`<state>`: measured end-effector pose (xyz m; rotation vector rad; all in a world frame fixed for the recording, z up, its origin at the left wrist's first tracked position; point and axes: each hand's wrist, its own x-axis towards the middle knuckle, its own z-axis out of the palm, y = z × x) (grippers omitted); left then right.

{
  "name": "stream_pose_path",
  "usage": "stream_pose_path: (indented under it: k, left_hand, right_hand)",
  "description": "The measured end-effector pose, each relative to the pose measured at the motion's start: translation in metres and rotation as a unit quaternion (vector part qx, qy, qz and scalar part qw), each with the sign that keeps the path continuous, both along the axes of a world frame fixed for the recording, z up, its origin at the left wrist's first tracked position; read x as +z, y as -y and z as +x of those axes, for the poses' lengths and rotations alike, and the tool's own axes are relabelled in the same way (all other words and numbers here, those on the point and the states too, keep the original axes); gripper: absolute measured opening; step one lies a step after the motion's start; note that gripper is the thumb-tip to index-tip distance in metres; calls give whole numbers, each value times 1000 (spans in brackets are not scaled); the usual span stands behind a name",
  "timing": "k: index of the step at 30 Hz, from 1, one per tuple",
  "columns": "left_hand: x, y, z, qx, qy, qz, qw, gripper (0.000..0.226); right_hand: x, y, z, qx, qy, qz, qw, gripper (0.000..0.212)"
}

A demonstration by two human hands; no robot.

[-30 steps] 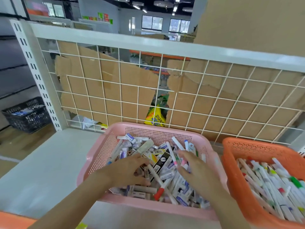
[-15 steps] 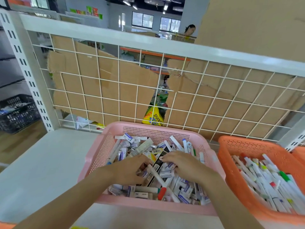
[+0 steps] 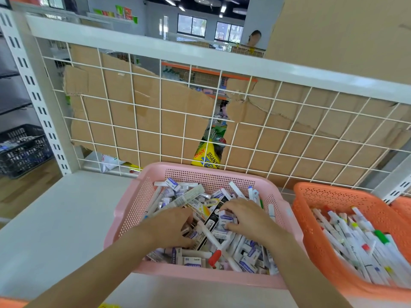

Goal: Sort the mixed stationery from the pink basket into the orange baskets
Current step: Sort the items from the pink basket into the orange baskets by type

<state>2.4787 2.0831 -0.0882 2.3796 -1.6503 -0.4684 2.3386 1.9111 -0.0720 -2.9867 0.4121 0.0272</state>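
Head view: both hands are down in the pink basket (image 3: pixel 133 210), which sits on the white shelf (image 3: pixel 55 218) and is heaped with mixed stationery (image 3: pixel 244 252): white eraser boxes with purple labels, white markers and barcoded packets. A long black packet (image 3: pixel 214 216) lies slantwise mid-heap, and a red-capped marker (image 3: pixel 215 256) lies near the basket's front wall. The left hand (image 3: pixel 171 227) is at mid-heap, fingers bent into the clutter; whether it grips anything, I cannot tell. The right hand (image 3: pixel 246 218) pinches a small eraser box (image 3: pixel 225 219) between thumb and curled fingers. Just right of the pink basket stands an orange basket (image 3: pixel 311 218), filled with white markers (image 3: pixel 347 236) with coloured caps. Behind the pink basket rises a white wire grid (image 3: pixel 182 130) backed with cardboard (image 3: pixel 124 112).
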Motion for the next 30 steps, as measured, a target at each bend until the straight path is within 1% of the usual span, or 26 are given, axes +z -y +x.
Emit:
stream_pose_path:
  k: [2,5,9,14,16,18,21,25,27,30]
  left_hand:
    - [1,0,0,-23,8,-11,1000,33]
    - [1,-1,2,-30,5,-32,999,31]
    - [4,-1,3,-39,-7,-71,997,30]
    - [8,2,2,-55,-30,-120,991,29]
    - [11,3,1,-52,-44,-138,988,25]
    - [12,3,1,-50,-51,-154,985,17]
    - [13,2,2,-41,-53,-171,983,14]
    - [14,1,4,-16,-30,-189,981,25]
    - [15,0,4,-9,-23,-203,979,26]
    - [19,-1,3,0,-15,-225,974,25]
  right_hand:
    - [-1,-1,0,-3,7,-5,1000,35]
    - [1,-2,0,-9,26,-5,1000,34]
    - [6,-4,-1,-39,69,34,996,38]
    - [9,-7,-5,-51,80,55,994,40]
    - [10,-8,-6,-53,86,56,993,39]
    - [12,-8,-7,-62,100,57,991,38]
    - [18,-9,-11,-87,129,58,986,37]
    - [29,-7,-26,-130,179,39,975,35]
    - [34,-7,-40,-147,197,19,969,34]
    - [38,-9,-64,-175,225,17,958,36]
